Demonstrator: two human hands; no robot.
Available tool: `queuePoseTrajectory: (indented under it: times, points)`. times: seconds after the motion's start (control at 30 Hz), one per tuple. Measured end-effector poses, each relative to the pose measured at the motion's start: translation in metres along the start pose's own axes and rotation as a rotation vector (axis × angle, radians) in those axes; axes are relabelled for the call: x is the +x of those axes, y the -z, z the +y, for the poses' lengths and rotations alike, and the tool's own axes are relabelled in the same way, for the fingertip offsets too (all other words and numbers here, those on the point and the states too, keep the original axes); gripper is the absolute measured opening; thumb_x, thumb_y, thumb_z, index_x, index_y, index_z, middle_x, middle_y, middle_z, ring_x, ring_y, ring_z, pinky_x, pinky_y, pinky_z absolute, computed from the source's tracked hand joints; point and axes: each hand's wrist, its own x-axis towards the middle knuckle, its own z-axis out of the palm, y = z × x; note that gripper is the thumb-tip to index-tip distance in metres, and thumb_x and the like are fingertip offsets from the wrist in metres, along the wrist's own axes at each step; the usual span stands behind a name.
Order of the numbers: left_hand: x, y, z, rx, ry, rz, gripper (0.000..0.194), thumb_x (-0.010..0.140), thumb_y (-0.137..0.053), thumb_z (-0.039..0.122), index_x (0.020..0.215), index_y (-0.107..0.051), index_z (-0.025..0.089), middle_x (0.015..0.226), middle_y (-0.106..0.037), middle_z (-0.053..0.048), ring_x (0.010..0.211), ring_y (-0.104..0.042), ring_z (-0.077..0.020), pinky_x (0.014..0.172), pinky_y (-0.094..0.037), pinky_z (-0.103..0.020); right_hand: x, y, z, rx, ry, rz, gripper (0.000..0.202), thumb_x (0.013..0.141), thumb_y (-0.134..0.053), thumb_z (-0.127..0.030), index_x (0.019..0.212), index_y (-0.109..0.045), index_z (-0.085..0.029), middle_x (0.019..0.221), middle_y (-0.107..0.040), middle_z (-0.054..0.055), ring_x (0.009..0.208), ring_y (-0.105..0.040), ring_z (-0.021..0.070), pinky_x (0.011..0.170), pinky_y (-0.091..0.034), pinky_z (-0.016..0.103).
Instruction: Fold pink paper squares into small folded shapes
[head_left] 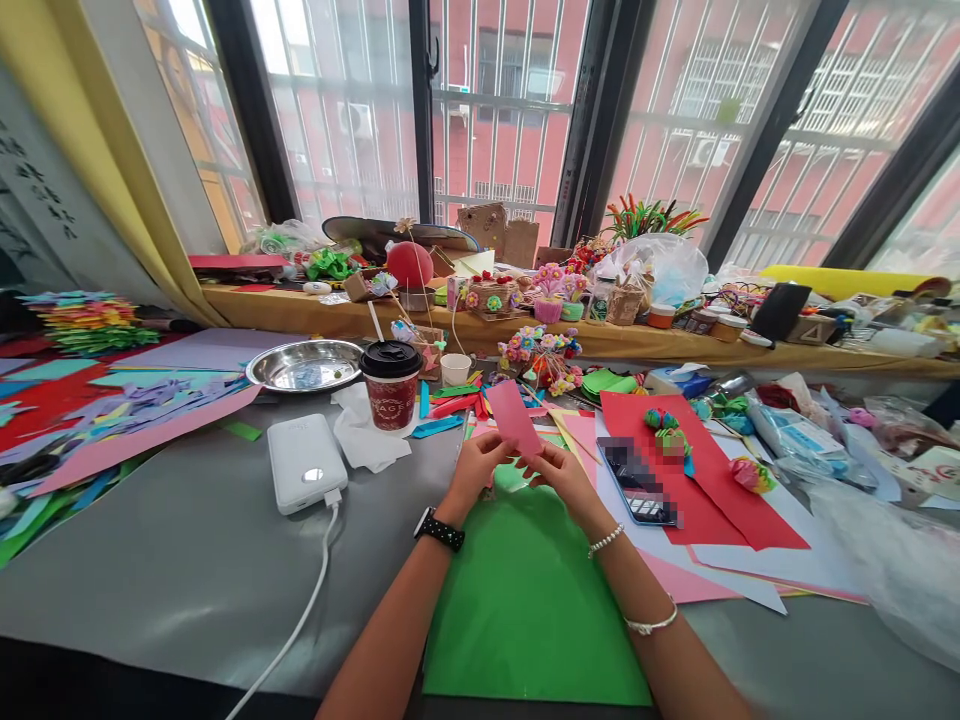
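A small pink strip of paper [513, 415] is held up between my two hands, above the far part of a green sheet [536, 600]. My left hand [482, 468] pinches its lower left edge, and my right hand [553, 470] grips the lower right corner. Both hands are closed on the paper with thumbs and fingertips. Beneath them the green sheet lies flat on the grey table [172, 580]. Behind the hands, several cut strips of coloured paper lie in a loose pile, among them a blue strip [437, 427].
Left stand a white power bank [306, 465] with a cable, a lidded cup [391, 390] and a metal plate [304, 366]. Right, a phone [637, 485] lies by red paper [750, 510]. Pink paper [150, 440] covers the far left. Crafts crowd the windowsill [337, 310].
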Motion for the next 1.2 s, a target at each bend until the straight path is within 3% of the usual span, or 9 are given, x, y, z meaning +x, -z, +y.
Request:
queuePoseTrajectory:
  times: [0.07, 0.2, 0.27, 0.47, 0.73, 0.87, 1.2]
  points:
    - [0.001, 0.001, 0.0, -0.037, 0.028, 0.046, 0.028, 0.061, -0.059, 0.038, 0.069, -0.058, 0.012, 0.065, -0.062, -0.003, 0.064, -0.058, -0.0148, 0.066, -0.046, -0.029, 0.001, 0.004, 0.0, -0.107, 0.064, -0.01, 0.025, 0.066, -0.055, -0.037, 0.075, -0.058, -0.015, 0.073, -0.06, 0.004, 0.063, -0.055, 0.0129, 0.052, -0.046, 0.024]
    - [0.002, 0.001, 0.001, -0.007, 0.031, 0.09, 0.028, 0.06, -0.059, 0.038, 0.069, -0.056, 0.012, 0.059, -0.06, -0.001, 0.058, -0.057, -0.0127, 0.062, -0.046, -0.026, -0.001, 0.011, -0.005, -0.281, 0.265, 0.113, 0.036, 0.069, -0.053, -0.028, 0.103, -0.049, -0.021, 0.09, -0.058, 0.005, 0.072, -0.054, 0.0132, 0.057, -0.046, 0.024]
    - [0.002, 0.001, 0.0, 0.028, 0.012, 0.084, 0.027, 0.061, -0.058, 0.038, 0.07, -0.056, 0.012, 0.059, -0.058, 0.0, 0.056, -0.055, -0.0113, 0.059, -0.045, -0.025, -0.002, 0.012, -0.008, -0.363, 0.356, 0.12, 0.037, 0.072, -0.048, -0.025, 0.108, -0.046, -0.024, 0.095, -0.056, 0.005, 0.075, -0.053, 0.013, 0.059, -0.047, 0.025]
    - [0.001, -0.002, -0.001, 0.073, -0.028, -0.032, 0.024, 0.063, -0.057, 0.035, 0.068, -0.054, 0.012, 0.058, -0.053, 0.002, 0.056, -0.052, -0.009, 0.058, -0.044, -0.023, -0.001, 0.011, -0.004, -0.558, 0.48, 0.071, 0.019, 0.073, -0.049, -0.024, 0.086, -0.063, -0.026, 0.086, -0.059, 0.004, 0.077, -0.054, 0.0169, 0.064, -0.045, 0.029]
    - [0.002, 0.0, -0.005, 0.063, -0.056, -0.052, 0.032, 0.062, -0.06, 0.031, 0.085, -0.05, 0.012, 0.066, -0.057, -0.001, 0.06, -0.054, -0.0106, 0.061, -0.045, -0.025, -0.001, 0.016, -0.006, -0.508, 0.429, 0.078, 0.015, 0.07, -0.055, -0.028, 0.081, -0.064, -0.022, 0.078, -0.062, 0.004, 0.069, -0.056, 0.0167, 0.059, -0.045, 0.028]
    - [0.002, 0.0, -0.006, 0.065, -0.064, -0.027, 0.035, 0.061, -0.062, 0.029, 0.088, -0.047, 0.013, 0.063, -0.056, 0.001, 0.06, -0.055, -0.0114, 0.06, -0.045, -0.025, 0.001, 0.019, -0.005, -0.434, 0.377, 0.105, 0.015, 0.068, -0.056, -0.031, 0.071, -0.064, -0.019, 0.075, -0.062, 0.005, 0.071, -0.055, 0.0166, 0.059, -0.045, 0.026]
    - [0.0, -0.003, -0.003, 0.053, -0.066, -0.07, 0.039, 0.06, -0.062, 0.029, 0.091, -0.045, 0.014, 0.063, -0.055, 0.001, 0.059, -0.055, -0.0116, 0.059, -0.045, -0.025, 0.004, 0.014, 0.003, -0.334, 0.256, 0.158, 0.021, 0.069, -0.054, -0.035, 0.072, -0.059, -0.015, 0.07, -0.061, 0.005, 0.062, -0.056, 0.0145, 0.055, -0.045, 0.025]
